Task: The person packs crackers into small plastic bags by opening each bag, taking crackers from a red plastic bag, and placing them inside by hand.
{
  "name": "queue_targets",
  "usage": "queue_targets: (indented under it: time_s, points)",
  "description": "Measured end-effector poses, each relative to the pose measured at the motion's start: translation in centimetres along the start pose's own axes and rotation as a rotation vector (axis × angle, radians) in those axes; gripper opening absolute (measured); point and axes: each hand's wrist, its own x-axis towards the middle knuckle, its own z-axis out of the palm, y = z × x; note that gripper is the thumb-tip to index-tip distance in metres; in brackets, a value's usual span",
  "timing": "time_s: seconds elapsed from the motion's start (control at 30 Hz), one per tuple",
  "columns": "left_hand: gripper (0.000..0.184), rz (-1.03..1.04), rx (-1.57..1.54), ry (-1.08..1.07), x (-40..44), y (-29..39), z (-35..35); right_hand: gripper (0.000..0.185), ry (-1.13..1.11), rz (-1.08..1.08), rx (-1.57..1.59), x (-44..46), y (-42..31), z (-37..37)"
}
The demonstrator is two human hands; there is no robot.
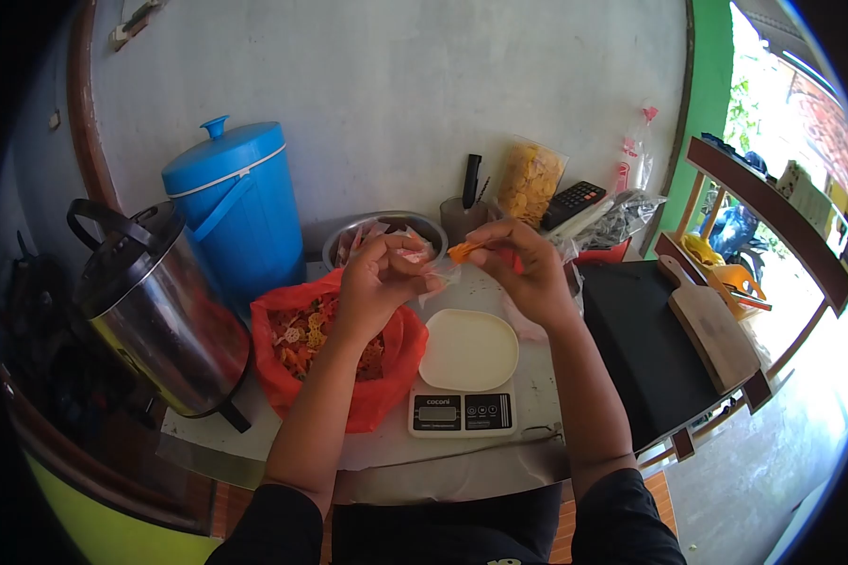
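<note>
My left hand (pixel 380 282) is closed on a small see-through plastic bag (pixel 449 277) in front of the steel bowl (pixel 386 221). Between the fingertips of my right hand (pixel 523 268) is an orange cracker piece (pixel 460 252), close to the bag's mouth. Below both hands stands a white kitchen scale (pixel 462 435) with a cream tray (pixel 468 348) on top. To its left, a red plastic bag (pixel 396 377) lies open, full of colourful flower-shaped crackers (pixel 301 337). Packed plastic pouches fill part of the steel bowl, partly hidden by my left hand.
On the left are a steel pot (pixel 160 320) and a blue drink cooler (pixel 240 202). Along the wall stand a cup with a black-handled tool (pixel 471 184), a yellow snack pack (pixel 530 179) and a calculator (pixel 575 202). A wooden board (pixel 707 325) lies at right on a black surface (pixel 641 348).
</note>
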Motion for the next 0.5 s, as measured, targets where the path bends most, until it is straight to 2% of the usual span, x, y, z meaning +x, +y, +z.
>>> queue_targets:
  time_s: [0.23, 0.5]
  points:
    - [0.047, -0.011, 0.071, -0.014, -0.1, 0.9, 0.2, 0.018, -0.048, -0.174, -0.370, 0.2, -0.1, 0.2]
    - [0.044, -0.066, 0.030, -0.057, -0.1, 0.9, 0.0, 0.017, -0.226, -0.241, -0.427, 0.4, 0.0, -0.6]
